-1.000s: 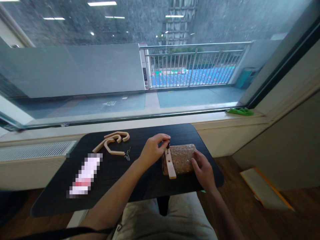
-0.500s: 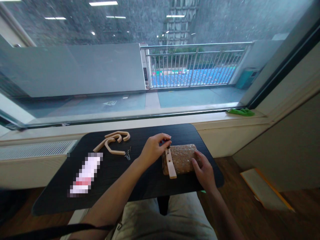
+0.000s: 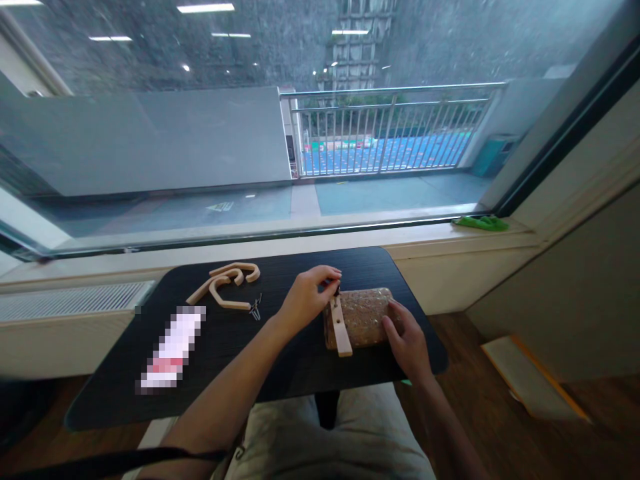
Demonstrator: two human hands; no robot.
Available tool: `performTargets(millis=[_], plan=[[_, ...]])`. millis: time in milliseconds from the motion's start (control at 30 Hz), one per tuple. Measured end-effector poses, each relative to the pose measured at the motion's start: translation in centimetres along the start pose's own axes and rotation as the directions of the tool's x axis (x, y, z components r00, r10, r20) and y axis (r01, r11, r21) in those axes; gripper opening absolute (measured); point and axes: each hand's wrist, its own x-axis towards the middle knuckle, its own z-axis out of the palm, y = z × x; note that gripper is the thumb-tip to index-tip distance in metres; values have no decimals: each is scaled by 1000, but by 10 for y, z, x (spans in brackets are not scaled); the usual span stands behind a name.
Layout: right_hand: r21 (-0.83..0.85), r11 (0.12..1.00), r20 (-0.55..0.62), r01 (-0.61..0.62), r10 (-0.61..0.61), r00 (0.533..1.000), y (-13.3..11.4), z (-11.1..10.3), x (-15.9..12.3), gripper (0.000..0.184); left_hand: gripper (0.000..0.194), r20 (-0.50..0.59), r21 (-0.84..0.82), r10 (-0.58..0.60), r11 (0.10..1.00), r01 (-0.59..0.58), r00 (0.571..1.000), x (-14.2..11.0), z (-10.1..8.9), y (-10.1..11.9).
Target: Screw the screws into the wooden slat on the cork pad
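The left hand (image 3: 307,297) has its thumb and finger tips pinched together on a small, dark, thin piece (image 3: 337,291). It is too small to tell just what it is. Right under those fingertips is one end of a flat, pale wooden strip (image 3: 342,339) with a round, dark hole in it. The strip runs from the fingertips back toward the person, and its near end pokes out past a brown, speckled block (image 3: 367,323) with a shiny, see-through cover. The strip lies on top of the block, by its left end.

The right hand (image 3: 410,337) rests on the other end of the block. Its thumb and fingers are a little apart, with the thumb and fingertips touching the block. The block sits between the two hands, on a black table (image 3: 295,373) with round corners.

To the left of the left fingers, well apart from them, lie some bent, pale wooden hooks (image 3: 230,305). Between the hooks and the left hand is a little pile of thin, grey metal screws (image 3: 256,309). Farther left of the fingers, and closer to the person, is a pink and white patch (image 3: 173,350), too blurred to read.

Past the fingers is a big glass window (image 3: 175,147). On its ledge, ahead of the right fingers and off to the right, lies a bright green, floppy thing (image 3: 481,223).
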Motion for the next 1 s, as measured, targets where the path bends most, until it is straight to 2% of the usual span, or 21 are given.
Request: performTargets(millis=[133,333,567,733,1000], plan=[[-5,1000,-3,6,-6,1000,0,0,0,43,13,35,-36,-31,999,32,999,0,1,0],[-10,1000,-14,18,-18,1000,1,1,0,42,12,30,-52,-56,997,58,998,-1,1,2],[2,1000,-2,7,-6,1000,0,0,0,43,6,-26,61,-33,998,34,999,-3,0,1],[5,1000,-8,10,-10,1000,-1,0,-1,41,13,-33,111,-68,991,71,997,-2,-3,4],[-5,1000,-3,5,-5,1000,-1,1,-1,42,10,-18,47,-49,998,50,999,-3,-1,2]])
